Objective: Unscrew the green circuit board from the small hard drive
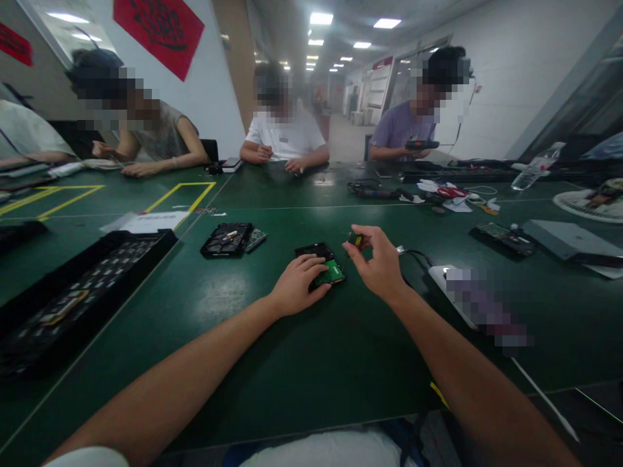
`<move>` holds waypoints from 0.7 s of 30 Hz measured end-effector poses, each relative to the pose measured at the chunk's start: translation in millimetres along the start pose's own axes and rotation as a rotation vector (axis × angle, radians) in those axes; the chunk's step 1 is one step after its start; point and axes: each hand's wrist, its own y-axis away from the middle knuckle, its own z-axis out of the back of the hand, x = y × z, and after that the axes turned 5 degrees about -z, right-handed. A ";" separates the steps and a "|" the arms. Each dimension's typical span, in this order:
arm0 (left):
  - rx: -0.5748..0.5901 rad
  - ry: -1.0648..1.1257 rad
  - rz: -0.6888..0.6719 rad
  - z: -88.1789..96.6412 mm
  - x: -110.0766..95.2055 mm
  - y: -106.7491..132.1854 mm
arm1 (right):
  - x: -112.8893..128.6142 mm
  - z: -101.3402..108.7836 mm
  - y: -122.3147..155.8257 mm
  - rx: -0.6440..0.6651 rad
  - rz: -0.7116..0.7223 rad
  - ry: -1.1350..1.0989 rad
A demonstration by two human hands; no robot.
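Hands meet just past the middle of the counter in the head view. Your left hand lies on the drive, which sits dead ahead at twelve o'clock. Its fingers are stretched out and close together, pressing down on the green board rather than gripping it. Your right hand, at three o'clock of the left and just beside it, has thumb and fingers pinched shut on a small yellow-and-black tool. The tool's tip points down toward the board's right edge; whether it touches can't be told.

By the look of it, you are working a fastener at that edge. Any next move calls for the drive pinned flat, the tool upright and its tip well seated.

A second drive lies at ten o'clock, a black tray at nine, and a cable at two of your right hand. Other people sit across at twelve.
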 end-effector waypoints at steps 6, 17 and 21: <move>-0.002 -0.002 -0.002 -0.4 -0.3 -0.3 | 2.7 -1.0 1.4 0.026 -0.005 -0.027; -0.007 0.015 -0.004 0.2 -0.6 -0.9 | 2.1 0.0 -0.1 0.068 -0.034 -0.113; -0.014 0.021 -0.003 1.4 -2.0 -1.0 | -1.9 0.2 -0.4 0.021 -0.042 -0.057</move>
